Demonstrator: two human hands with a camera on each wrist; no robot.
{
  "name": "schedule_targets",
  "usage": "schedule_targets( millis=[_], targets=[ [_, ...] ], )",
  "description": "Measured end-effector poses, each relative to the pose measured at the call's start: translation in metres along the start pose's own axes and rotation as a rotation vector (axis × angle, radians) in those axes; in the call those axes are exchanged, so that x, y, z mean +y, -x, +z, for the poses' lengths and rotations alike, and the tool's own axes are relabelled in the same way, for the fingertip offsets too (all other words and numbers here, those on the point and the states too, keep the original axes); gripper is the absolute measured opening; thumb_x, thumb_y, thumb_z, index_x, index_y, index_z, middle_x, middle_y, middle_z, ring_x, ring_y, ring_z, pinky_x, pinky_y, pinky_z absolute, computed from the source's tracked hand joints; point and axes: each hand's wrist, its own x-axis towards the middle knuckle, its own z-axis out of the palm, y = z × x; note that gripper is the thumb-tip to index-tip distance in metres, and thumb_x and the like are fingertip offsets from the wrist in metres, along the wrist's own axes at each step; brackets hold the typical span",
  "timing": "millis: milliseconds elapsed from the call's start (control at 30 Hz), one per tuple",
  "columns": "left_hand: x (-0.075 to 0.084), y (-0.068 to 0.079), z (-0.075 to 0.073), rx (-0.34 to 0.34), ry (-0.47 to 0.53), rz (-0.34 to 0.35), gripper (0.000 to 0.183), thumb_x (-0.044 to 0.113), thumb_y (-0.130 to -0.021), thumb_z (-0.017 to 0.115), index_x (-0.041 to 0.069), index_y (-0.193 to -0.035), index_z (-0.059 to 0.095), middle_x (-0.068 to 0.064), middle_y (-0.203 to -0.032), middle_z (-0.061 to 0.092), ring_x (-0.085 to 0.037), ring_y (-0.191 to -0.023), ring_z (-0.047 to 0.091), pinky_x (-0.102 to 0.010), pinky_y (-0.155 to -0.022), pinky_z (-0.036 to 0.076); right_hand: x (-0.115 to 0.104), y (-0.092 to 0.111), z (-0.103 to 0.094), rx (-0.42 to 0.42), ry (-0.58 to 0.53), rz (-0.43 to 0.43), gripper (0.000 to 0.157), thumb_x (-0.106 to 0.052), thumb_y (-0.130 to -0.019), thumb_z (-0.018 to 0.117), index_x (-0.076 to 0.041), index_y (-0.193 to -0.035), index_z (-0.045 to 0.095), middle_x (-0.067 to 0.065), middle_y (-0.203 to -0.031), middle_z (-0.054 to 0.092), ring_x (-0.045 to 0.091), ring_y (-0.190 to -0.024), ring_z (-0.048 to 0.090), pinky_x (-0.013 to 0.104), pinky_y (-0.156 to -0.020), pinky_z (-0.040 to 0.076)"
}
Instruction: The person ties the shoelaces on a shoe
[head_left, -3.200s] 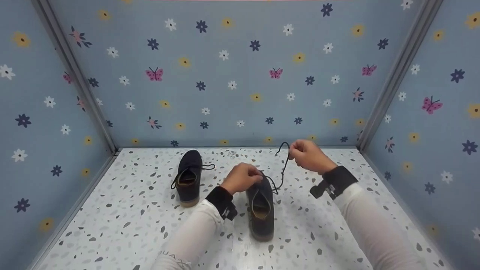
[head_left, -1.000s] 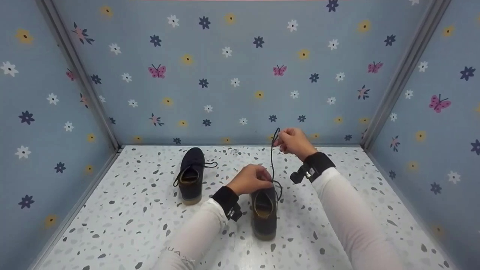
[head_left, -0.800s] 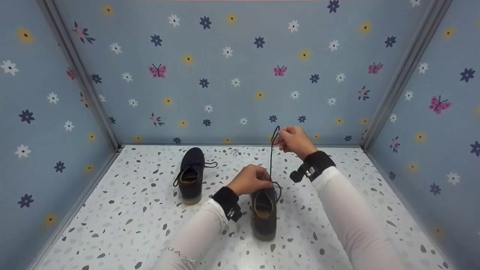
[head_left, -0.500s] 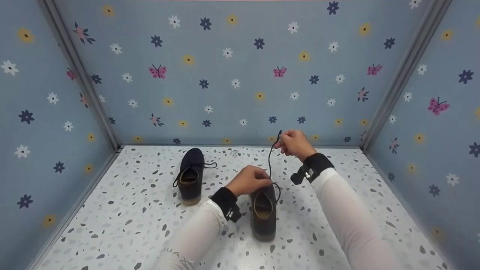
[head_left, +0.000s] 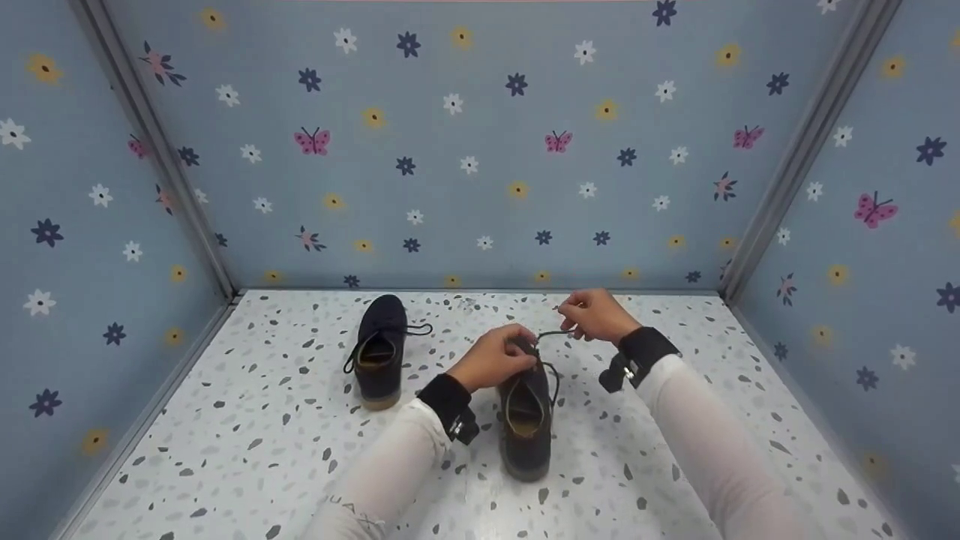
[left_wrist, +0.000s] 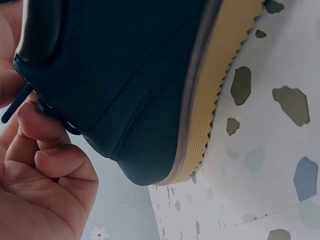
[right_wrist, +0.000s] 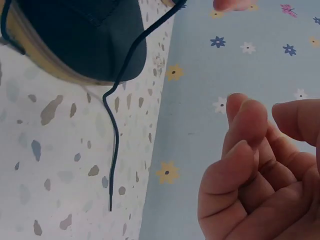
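A dark blue lace-up shoe (head_left: pixel 526 451) stands on the speckled surface in the head view, toe pointing away. At its lacing, my left hand (head_left: pixel 491 361) pinches the shoelace; the left wrist view shows the curled fingers (left_wrist: pixel 60 162) close against the shoe's front, a short bit of lace (left_wrist: pixel 18 103) poking out beside them. My right hand (head_left: pixel 600 316) is to the right of the toe, fingers loosely bent. In the right wrist view a gap shows between thumb and fingers, with nothing in it. One lace end (right_wrist: pixel 116 135) hangs free past the toe.
The matching dark shoe (head_left: pixel 380 352) stands to the left, its laces hanging loose at both sides. A flower-patterned blue panel (head_left: pixel 442 187) closes off the back, with similar panels left and right. The white speckled surface (head_left: pixel 247 442) lies beneath both shoes.
My right hand raised the lace above the shoe, then let it go and came down a little; the lace end dropped to the right. My left hand stays at the lacing.
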Motion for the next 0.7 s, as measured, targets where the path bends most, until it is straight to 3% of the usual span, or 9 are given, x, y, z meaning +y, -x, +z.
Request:
schedule_targets(
  millis=[200,433,700],
  targets=[
    [0.001,0.001,0.000,0.021,-0.081,0.029,0.020,0.024,-0.095,0.073,0.016,-0.112,0.079,-0.001,-0.108,0.079,-0.011,-0.094,0.071,-0.031,-0.085,0.058,0.010,0.013,0.004,-0.014,0.060,-0.068,0.024,-0.027,-0.106,0.058,-0.007,-0.109,0.073,0.014,-0.092,0.076,0.012,-0.065,0.063,0.025,-0.061,0.053],
    [0.000,0.002,-0.002,0.036,-0.098,0.038,0.018,0.026,-0.094,0.076,0.016,-0.108,0.081,-0.001,-0.101,0.080,-0.010,-0.089,0.072,-0.030,-0.082,0.057,0.020,0.029,0.013,-0.044,0.062,-0.166,0.021,-0.026,-0.107,0.058,-0.011,-0.101,0.072,0.008,-0.085,0.074,0.013,-0.064,0.063,0.028,-0.062,0.053],
    [0.002,0.003,-0.003,0.041,-0.102,0.050,0.019,0.026,-0.094,0.076,0.014,-0.107,0.081,0.000,-0.101,0.081,-0.010,-0.089,0.072,-0.030,-0.083,0.058,0.031,0.045,0.021,-0.155,0.020,-0.176,0.028,-0.035,-0.108,0.057,-0.012,-0.107,0.073,0.004,-0.084,0.073,0.013,-0.062,0.062,0.029,-0.061,0.052]
  ],
)
